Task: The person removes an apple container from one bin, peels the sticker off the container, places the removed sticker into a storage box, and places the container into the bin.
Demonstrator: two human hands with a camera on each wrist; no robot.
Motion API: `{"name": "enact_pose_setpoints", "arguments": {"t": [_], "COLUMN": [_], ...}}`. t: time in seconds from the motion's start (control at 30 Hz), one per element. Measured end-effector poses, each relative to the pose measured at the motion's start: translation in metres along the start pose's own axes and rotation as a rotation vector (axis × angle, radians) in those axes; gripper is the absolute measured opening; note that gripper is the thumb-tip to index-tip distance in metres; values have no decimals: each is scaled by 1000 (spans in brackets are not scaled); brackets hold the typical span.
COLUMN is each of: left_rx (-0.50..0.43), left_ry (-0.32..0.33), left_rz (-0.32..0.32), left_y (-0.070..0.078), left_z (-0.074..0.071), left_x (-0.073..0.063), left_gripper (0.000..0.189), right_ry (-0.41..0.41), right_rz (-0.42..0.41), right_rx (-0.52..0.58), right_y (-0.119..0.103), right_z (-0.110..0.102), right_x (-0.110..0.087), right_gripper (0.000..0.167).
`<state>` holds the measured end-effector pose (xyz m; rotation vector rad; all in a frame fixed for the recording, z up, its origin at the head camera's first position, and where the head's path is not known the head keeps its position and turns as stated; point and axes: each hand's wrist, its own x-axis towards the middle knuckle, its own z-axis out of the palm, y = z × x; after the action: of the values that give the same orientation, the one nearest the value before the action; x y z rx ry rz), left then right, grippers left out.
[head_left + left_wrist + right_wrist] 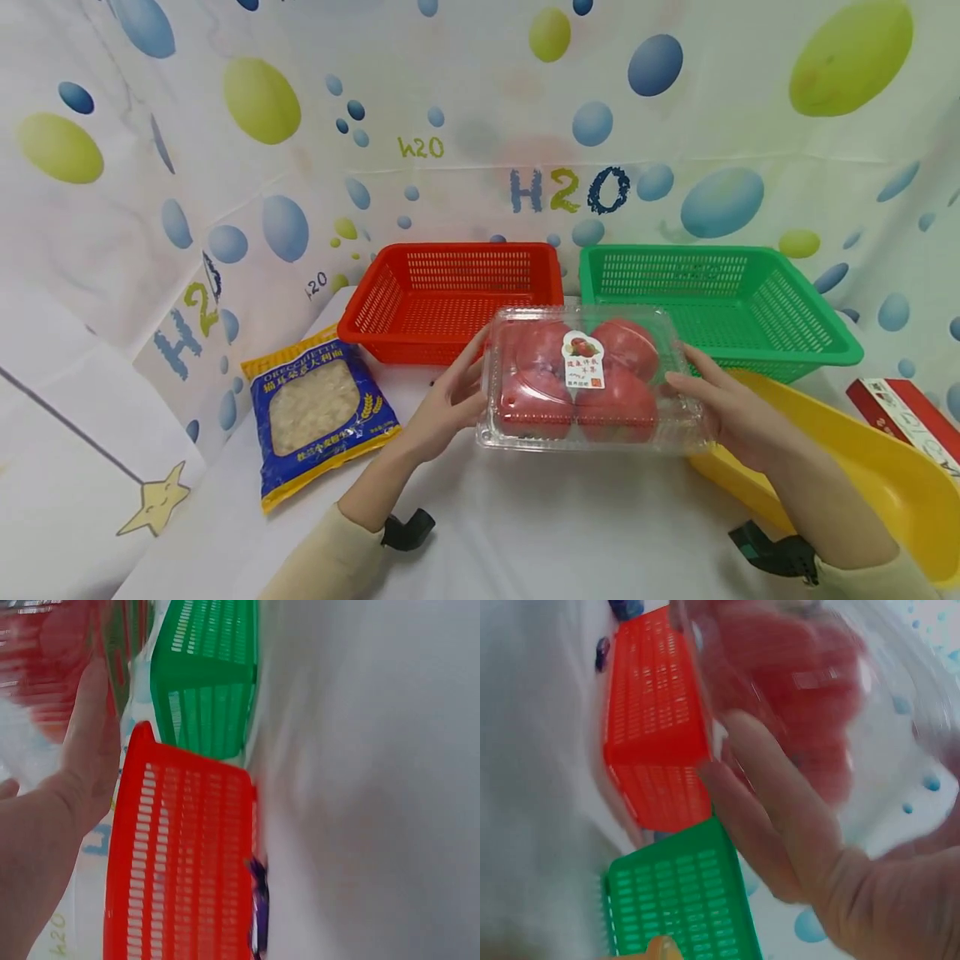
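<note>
A clear plastic clamshell box of red apples [525, 408] is held up between both hands, over the table in front of two baskets. Its lid bears a white label with a fruit picture. My left hand [450, 404] grips the box's left side, and its fingers [90, 727] reach along the plastic in the left wrist view. At the opposite end my right hand [738, 412] holds the box with the thumb on the near upper edge. From the right wrist, the extended fingers [780, 780] lie against the box, partly blurred.
A red basket [450, 350] and a green basket [795, 354] stand side by side at the back. On the left lies a blue bag of orecchiette pasta [318, 408]. A yellow tray [870, 467] and a red-and-white box [903, 421] are at right. A small purple packet [259, 911] sits by the red basket.
</note>
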<state>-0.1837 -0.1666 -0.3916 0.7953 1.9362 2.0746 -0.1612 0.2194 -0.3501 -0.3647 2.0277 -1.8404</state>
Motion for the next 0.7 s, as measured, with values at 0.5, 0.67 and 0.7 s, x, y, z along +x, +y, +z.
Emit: {"name": "enact_pose_setpoints", "arguments": {"t": [0.5,0.67,0.7], "left_rx": [-6,-11,-9], "left_ry": [-157,-129,-124], "left_rz": [-152,-233,-246], "left_y": [-6,-10,-11], "left_z": [-22,-23,-23], "left_x": [-28,-31,-31], "left_gripper": [91,89,89], "right_ry": [-69,-4,17], "right_rz": [128,122,124], "right_rx": [-2,63,60], "right_y": [15,27,29], "right_z": [19,30,32], "right_x": [-9,-4,-3], "right_gripper": [70,70,71]}}
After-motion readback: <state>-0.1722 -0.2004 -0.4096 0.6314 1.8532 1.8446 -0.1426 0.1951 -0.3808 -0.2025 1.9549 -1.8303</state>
